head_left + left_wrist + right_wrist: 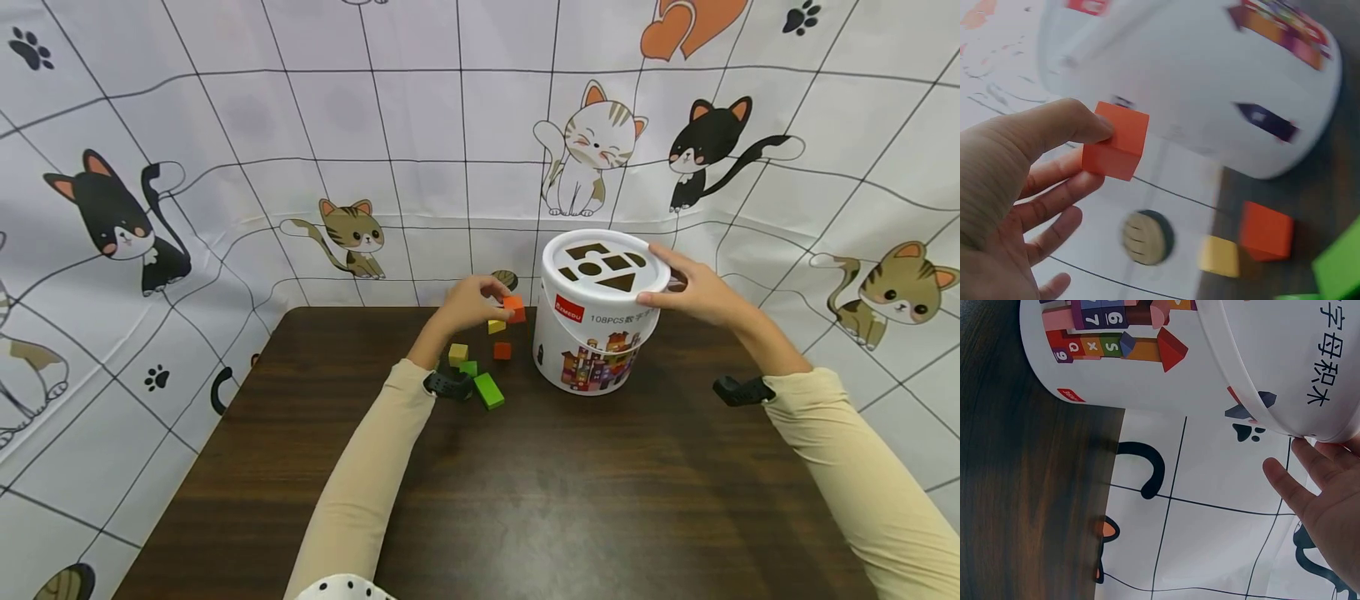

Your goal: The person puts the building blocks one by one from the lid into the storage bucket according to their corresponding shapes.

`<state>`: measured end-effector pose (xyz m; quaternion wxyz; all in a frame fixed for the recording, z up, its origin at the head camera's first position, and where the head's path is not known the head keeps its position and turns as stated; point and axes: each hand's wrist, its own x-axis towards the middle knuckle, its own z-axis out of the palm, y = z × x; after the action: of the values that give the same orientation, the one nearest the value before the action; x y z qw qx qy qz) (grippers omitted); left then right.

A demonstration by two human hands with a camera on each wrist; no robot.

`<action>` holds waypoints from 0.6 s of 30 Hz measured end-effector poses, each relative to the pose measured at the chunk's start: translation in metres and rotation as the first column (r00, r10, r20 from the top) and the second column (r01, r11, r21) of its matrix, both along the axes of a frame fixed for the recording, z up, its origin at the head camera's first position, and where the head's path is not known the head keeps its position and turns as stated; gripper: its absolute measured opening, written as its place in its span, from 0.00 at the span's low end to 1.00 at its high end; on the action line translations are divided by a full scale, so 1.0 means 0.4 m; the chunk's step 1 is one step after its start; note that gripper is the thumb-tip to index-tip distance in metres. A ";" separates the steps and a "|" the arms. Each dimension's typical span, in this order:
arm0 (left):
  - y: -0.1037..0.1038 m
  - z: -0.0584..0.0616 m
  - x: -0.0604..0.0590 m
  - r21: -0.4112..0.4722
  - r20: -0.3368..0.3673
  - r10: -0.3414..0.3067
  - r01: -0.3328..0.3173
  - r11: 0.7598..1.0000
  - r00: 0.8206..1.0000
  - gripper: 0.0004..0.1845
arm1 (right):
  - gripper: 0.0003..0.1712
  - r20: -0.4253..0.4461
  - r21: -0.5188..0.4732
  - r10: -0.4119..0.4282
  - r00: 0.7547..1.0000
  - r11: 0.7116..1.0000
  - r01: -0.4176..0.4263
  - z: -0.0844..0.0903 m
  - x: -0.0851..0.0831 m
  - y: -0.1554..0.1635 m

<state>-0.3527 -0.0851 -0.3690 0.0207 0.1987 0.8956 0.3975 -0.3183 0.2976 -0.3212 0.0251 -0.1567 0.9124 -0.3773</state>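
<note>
Left hand (471,302), raised above the table's far edge, pinching an orange cube (514,307) between thumb and fingers, just left of the white shape-sorter bucket (592,342). Right hand (693,287) laid against the right rim of the slotted lid (604,262), fingers fairly straight; full wrap round the rim not discernible. Bucket tilted toward the viewer, near the table's far edge, right of centre. Loose on the table under the left hand: yellow cube (497,327), second orange cube (502,351), olive block (458,354), green block (488,390).

Probable hazards:
- light pinch on one corner of the cube, likely slip and roll toward the far edge;
- tilted bucket, steadied on one side only, liable to tip or slide under a push;
- cube at a wrong slot or skewed, likely jam on the lid.
</note>
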 end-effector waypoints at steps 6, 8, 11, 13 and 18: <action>-0.004 0.092 0.008 0.079 -0.075 0.050 -0.044 0.996 0.996 0.19 | 0.57 0.002 0.009 -0.003 1.000 1.000 0.003 0.001 0.003 -0.003; -0.002 0.123 0.014 0.106 -0.100 0.064 -0.053 0.993 0.993 0.19 | 0.57 0.003 0.008 -0.001 1.000 1.000 0.001 0.003 0.003 -0.005; 0.006 0.161 0.021 0.142 -0.130 0.077 -0.059 0.988 0.988 0.18 | 0.57 0.007 0.009 -0.002 1.000 1.000 0.002 0.006 0.005 -0.007; 0.015 0.181 0.026 0.164 -0.140 0.082 -0.059 0.985 0.987 0.18 | 0.57 0.009 0.006 -0.001 1.000 1.000 0.001 0.006 0.005 -0.007; 0.053 0.213 0.029 0.204 -0.152 0.075 -0.043 0.978 0.986 0.19 | 0.57 0.012 -0.003 0.002 1.000 1.000 -0.002 0.005 0.002 -0.004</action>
<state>-0.3413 -0.0638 -0.2838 -0.0828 0.2042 0.8553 0.4690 -0.3175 0.2959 -0.3193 0.0306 -0.1553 0.9116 -0.3795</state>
